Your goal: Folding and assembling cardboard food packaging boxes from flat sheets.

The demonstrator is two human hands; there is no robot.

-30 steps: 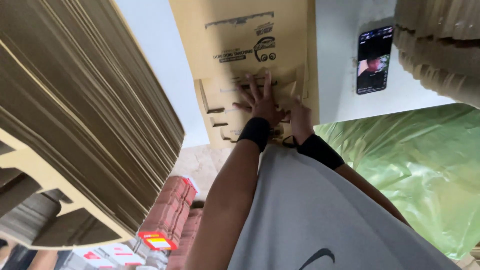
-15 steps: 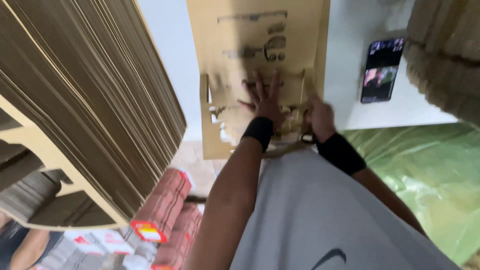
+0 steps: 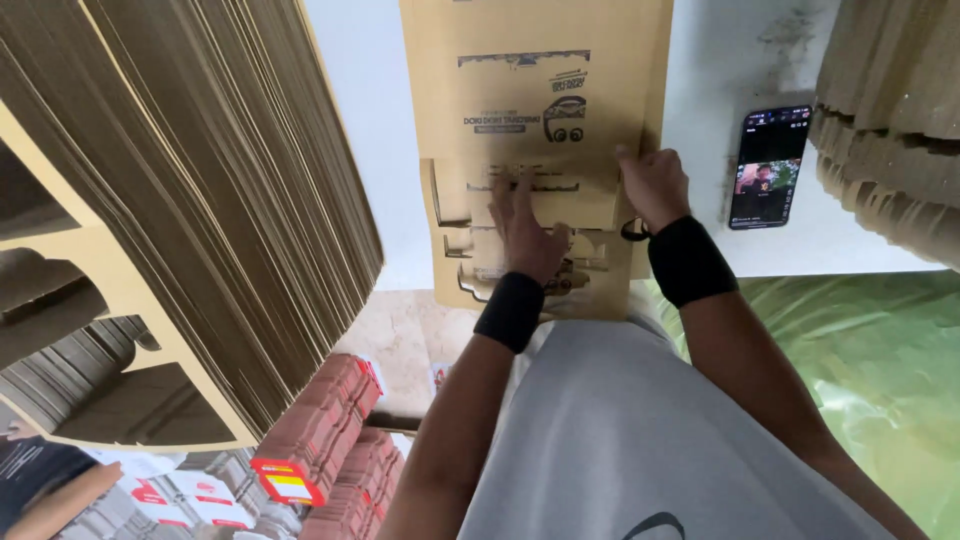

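A flat brown die-cut cardboard box blank lies on the white table. The left hand presses open-palmed on its folded flap to hold the crease; the right hand, fingers curled, pinches the blank's edge, steadying it. A black smartphone lies just beside.

The right hand has slid to the cardboard sheet's right edge.
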